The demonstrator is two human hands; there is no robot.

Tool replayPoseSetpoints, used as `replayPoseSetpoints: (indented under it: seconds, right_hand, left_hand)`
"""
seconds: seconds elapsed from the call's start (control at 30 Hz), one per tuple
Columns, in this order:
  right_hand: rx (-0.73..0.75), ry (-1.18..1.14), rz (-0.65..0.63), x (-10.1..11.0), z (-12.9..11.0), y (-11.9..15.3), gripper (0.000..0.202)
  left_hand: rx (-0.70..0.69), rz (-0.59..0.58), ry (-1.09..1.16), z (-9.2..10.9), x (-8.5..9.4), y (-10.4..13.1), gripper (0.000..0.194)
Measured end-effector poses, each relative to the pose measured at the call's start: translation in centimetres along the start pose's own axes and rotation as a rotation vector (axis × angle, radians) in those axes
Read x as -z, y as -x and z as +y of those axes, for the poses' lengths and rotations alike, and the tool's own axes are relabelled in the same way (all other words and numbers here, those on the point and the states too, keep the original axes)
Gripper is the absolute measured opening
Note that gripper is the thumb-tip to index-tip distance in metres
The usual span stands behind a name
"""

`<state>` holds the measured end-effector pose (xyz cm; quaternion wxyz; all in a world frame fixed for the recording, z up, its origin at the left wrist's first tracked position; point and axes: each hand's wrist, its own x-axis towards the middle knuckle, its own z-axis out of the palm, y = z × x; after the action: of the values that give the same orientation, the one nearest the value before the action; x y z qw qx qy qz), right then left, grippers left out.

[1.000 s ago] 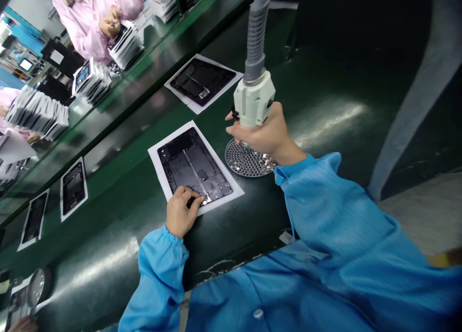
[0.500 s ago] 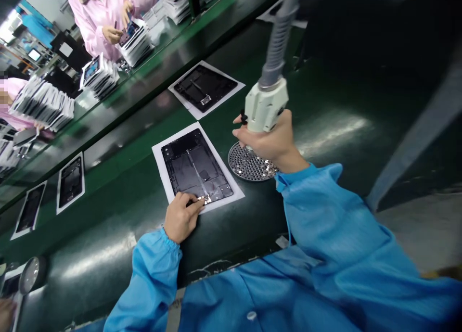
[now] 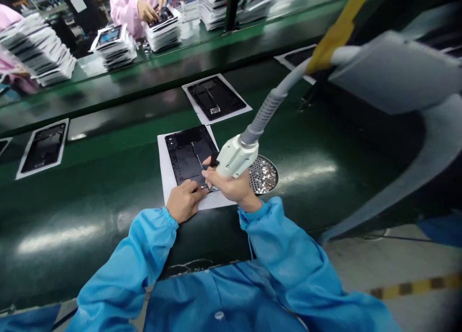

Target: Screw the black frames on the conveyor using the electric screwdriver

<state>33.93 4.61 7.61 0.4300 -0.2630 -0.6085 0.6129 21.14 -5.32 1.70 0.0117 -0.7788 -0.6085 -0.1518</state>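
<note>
Flat black rectangular device housing [image 3: 186,159] is lying on a white paper sheet [image 3: 166,171] near the front edge of the dark green bench [image 3: 108,178]. The left hand [image 3: 185,200] is resting at its near edge; whether those fingers are pinching anything, I cannot tell. Right-hand fingers [image 3: 211,175] are wrapping around a pale, faceted plastic tool [image 3: 238,155] with a ribbed grey hose [image 3: 267,111]. Just right, a round perforated metal tray [image 3: 254,176] is holding small shiny pieces. Toward the bench's far edge, another black housing [image 3: 220,95] is lying.
</note>
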Motion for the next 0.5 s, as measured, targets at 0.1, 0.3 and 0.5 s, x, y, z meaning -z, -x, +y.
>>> replayPoseSetpoints:
  seconds: [0.1,0.3,0.5]
  right_hand:
    - [-0.007,0.025,0.006,-0.17,0.44,0.32,0.017]
    - [-0.030,0.056,-0.008,-0.07,0.99,0.38,0.018]
    - [-0.021,0.080,-0.038,-0.06,1.08,0.63,0.019]
  left_hand:
    - [-0.006,-0.042,0.011,0.10,-0.11,-0.13,0.028]
    - [0.024,-0.089,0.036,0.41,-0.32,-0.48,0.030]
    - [0.015,-0.099,0.057,0.44,-0.22,-0.50,0.029]
